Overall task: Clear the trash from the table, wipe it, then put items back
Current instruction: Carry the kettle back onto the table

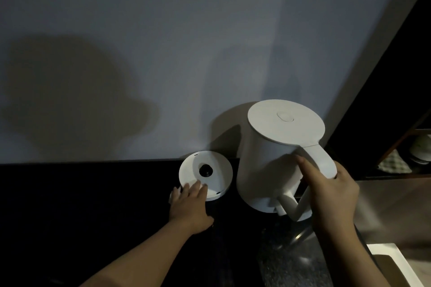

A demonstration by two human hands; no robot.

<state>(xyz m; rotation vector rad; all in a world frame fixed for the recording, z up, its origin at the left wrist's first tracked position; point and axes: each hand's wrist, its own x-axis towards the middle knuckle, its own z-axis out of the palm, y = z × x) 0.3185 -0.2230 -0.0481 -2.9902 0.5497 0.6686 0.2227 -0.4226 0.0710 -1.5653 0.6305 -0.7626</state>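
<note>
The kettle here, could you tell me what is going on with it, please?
A person's right hand grips the white kettle by its handle, holding it slightly tilted just right of its round base, not on it. The left hand rests straight fingers on the base's near edge. The base sits on a dark counter against the wall.

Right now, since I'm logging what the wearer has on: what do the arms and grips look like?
The left forearm and right forearm are bare to the frame edge, with no sleeves in view. The left grip and right grip are ungloved hands. No ring, watch or bracelet shows, though the light is dim.
</note>
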